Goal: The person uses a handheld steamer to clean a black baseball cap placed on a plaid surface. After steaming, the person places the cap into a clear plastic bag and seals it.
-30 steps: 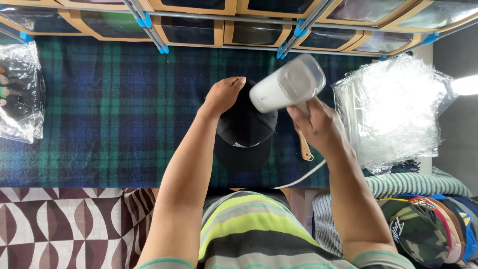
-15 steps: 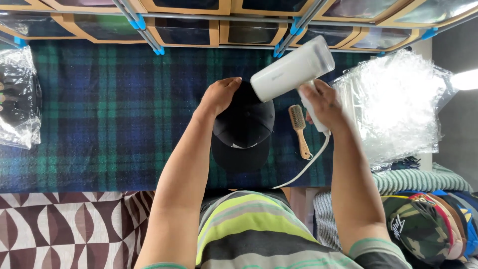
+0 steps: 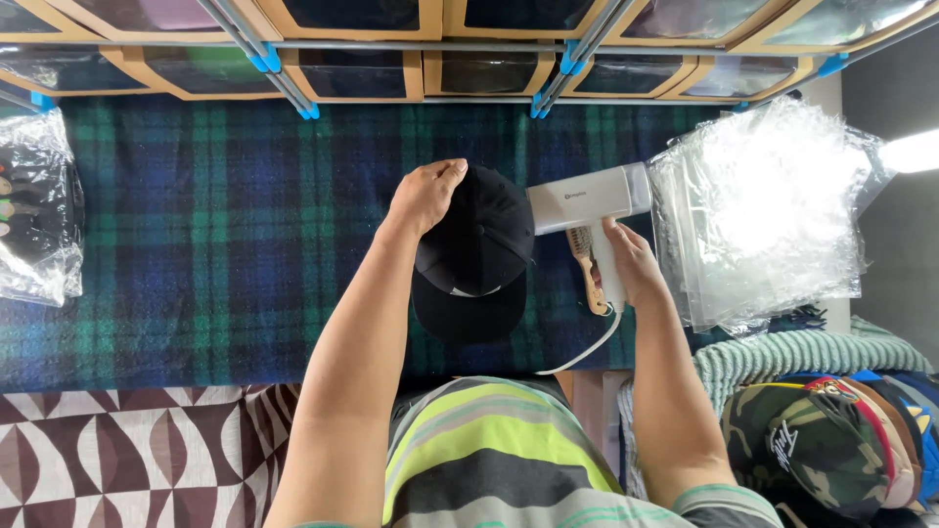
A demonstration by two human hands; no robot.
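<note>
Left hand (image 3: pixel 427 196): palm down on crown of black cap (image 3: pixel 471 256), fingers spread over its 11 o'clock edge, pinning it flat.
Right hand (image 3: pixel 631 266): wrapped round handle of white handheld steamer (image 3: pixel 589 200), head level, nozzle end aimed at 9 o'clock, just beside cap's crown.
Cap: centre of view, on plaid blanket (image 3: pixel 225 244), brim toward 6 o'clock, close to the person's striped shirt (image 3: pixel 489 460).
Cord (image 3: pixel 587 354): white, runs from handle base toward 7 o'clock, off blanket edge.
Brush (image 3: pixel 585 264): wooden, lies under steamer, partly hidden by it & right hand.
Step in hand: prob. steaming the crown, cap held steady, nozzle at its 3 o'clock side; no vapour visible, so can't tell if it's running.
Next move needs: nozzle kept near fabric w/o touching, left fingers kept out of the jet, cap turned to bring a fresh panel round.
Nearby: stack of clear plastic bags (image 3: pixel 763 215) at 3 o'clock; camo cap (image 3: pixel 822 440) at 5 o'clock; shelf boxes (image 3: pixel 352 20) at 12.
</note>
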